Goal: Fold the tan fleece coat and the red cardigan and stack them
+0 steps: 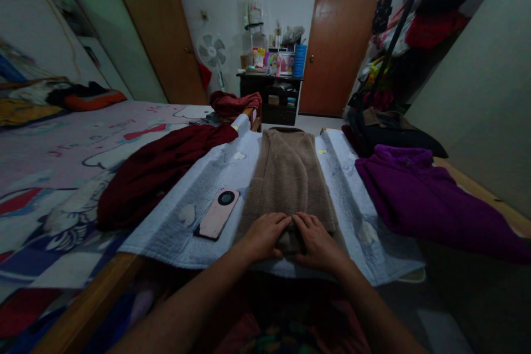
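A brown fleece garment, folded into a long narrow shape, lies on a light blue quilted cloth. Its near end is under both my hands. My left hand rests on the left side of that end, fingers stretched toward the middle and thumb nearer to me. Mirroring it, my right hand lies on the right side, its fingertips almost meeting the left ones. Both hands look open and pressed against the fabric. Left of the garment, a pink phone with a round dark camera ring lies on the cloth.
Dark red clothing lies at the left by the patterned bed. At the right is a folded purple garment, with dark clothes behind it. A wooden rail runs along the left. A fan stands farther back.
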Motion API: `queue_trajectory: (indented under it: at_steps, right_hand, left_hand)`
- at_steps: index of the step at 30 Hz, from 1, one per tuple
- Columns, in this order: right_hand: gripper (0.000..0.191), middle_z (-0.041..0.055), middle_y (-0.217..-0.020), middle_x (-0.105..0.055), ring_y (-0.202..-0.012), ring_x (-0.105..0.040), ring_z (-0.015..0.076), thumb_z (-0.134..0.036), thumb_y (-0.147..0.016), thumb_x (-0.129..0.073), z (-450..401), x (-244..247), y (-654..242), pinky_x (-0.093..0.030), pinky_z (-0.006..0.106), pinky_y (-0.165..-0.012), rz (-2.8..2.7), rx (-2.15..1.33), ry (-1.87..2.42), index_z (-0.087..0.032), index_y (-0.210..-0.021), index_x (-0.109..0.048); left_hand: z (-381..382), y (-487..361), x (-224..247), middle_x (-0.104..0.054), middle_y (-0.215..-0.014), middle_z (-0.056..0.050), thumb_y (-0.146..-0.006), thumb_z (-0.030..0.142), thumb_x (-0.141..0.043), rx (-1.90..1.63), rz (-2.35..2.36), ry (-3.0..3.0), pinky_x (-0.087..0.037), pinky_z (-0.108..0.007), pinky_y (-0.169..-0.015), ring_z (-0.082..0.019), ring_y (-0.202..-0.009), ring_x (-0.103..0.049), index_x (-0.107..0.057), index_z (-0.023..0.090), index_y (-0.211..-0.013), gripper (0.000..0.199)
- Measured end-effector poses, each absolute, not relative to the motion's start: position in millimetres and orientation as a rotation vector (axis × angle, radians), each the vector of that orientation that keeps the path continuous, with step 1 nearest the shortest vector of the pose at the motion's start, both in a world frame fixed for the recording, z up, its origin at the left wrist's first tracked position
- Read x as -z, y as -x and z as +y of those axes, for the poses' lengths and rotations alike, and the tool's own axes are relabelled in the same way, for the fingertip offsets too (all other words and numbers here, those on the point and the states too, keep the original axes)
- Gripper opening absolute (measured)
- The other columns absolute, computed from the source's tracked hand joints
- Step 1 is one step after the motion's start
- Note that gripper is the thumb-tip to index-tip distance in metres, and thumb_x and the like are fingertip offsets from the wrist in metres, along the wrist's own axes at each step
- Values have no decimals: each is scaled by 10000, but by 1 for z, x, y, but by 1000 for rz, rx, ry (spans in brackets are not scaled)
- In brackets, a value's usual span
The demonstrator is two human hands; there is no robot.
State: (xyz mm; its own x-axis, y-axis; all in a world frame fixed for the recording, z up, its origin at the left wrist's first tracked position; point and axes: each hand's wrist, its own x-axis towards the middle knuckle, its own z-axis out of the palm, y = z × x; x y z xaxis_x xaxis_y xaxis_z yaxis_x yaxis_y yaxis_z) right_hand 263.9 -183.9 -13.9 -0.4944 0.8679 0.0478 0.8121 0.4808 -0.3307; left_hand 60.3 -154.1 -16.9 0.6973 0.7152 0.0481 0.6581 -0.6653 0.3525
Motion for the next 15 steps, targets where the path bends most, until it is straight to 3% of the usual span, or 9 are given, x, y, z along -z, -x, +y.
queue_trajectory:
  at_steps: [8,15]
  right_hand:
    - [1045,191,-1484,-333,-1328,-314,340,-362,-581,-751,-188,23,-263,-261,467,-1102,-2573,-315,1473,-87,-1465,-265]
    - [805,172,-1415,-433,-1221,-415,308,-316,-674,-649,-188,14,-261,-325,422,-1046,-2541,-244,1455,-80,-1398,-388]
  left_hand:
    - [-165,-64,16,-489,-1376,-123,-605,231,-727,-285,1077,-2648,-354,-398,-1061,-292,-1245,-473,-341,183,-1355,845]
    - [-169,-66,22,-558,-1296,-99,-665,214,-627,-377,1174,-2592,-389,-379,-1029,-266,-1178,-531,-407,189,-1285,658]
